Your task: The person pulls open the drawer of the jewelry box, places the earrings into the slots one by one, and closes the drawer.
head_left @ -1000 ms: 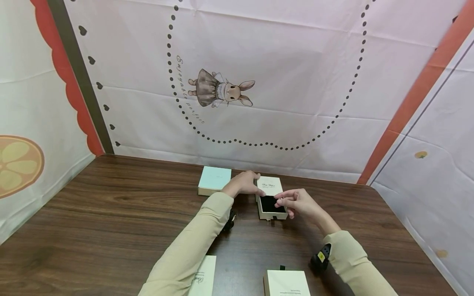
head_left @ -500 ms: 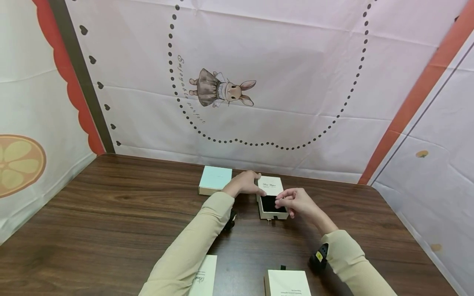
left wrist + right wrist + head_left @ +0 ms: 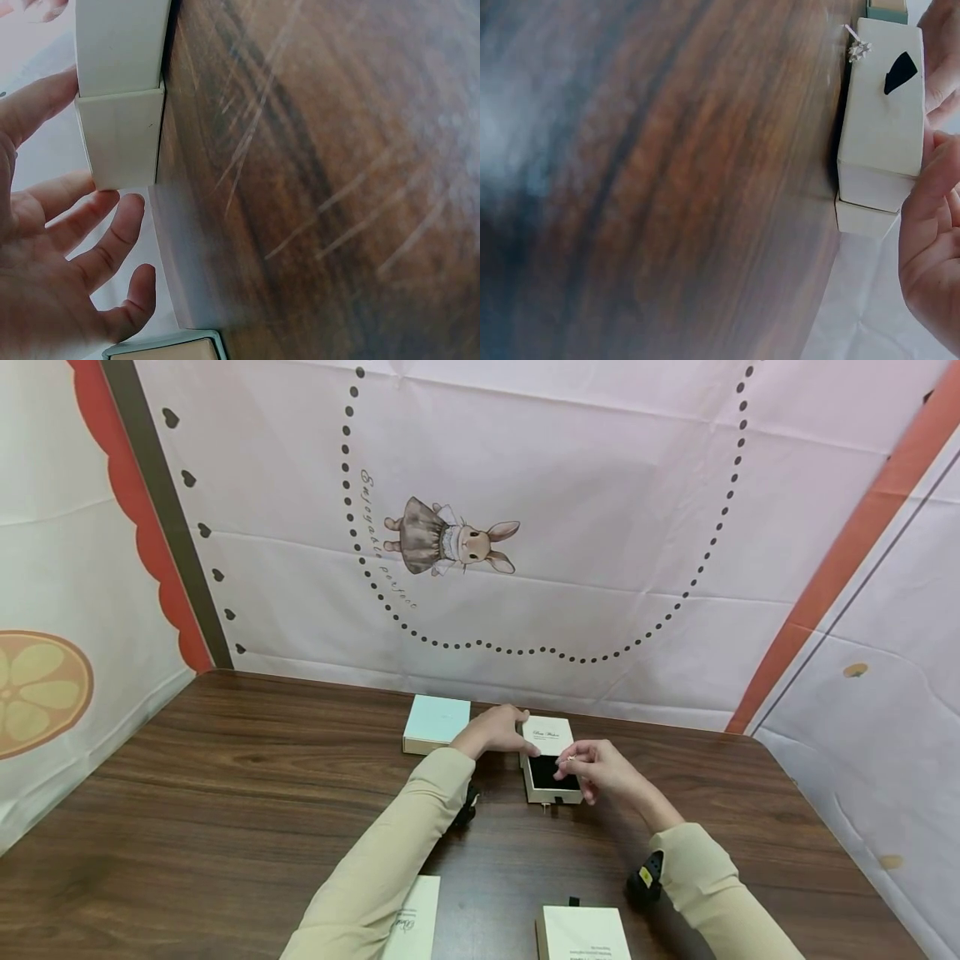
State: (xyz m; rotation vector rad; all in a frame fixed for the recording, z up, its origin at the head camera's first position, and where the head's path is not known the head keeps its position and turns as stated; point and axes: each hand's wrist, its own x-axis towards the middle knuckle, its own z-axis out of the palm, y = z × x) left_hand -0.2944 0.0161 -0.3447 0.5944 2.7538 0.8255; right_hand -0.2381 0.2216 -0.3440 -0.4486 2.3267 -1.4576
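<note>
A cream drawer-style jewelry box [image 3: 547, 735] stands near the table's back edge, its drawer [image 3: 534, 796] pulled out towards me with a black pad [image 3: 542, 770] inside. My left hand [image 3: 497, 731] steadies the box from the left. In the left wrist view its thumb is at the joint of sleeve and drawer, its other fingertips at the far end. Over the pad, my right hand [image 3: 606, 770] pinches a tiny shiny earring [image 3: 572, 758], mostly covered by the fingers. A flower-shaped stud earring [image 3: 860, 50] lies on the table right at the drawer's front, beside its black pull tab [image 3: 901, 73].
A pale blue box [image 3: 438, 718] stands to the left of the left hand. At the near edge are two more cream boxes, one [image 3: 583, 935] on the right and one [image 3: 417, 914] partly behind the left sleeve. A fabric backdrop [image 3: 600, 568] rises behind the brown table [image 3: 225, 793].
My right fingertips have shifted slightly over the pad, and the earring shows a little more above them. The left hand and the boxes stay in place.
</note>
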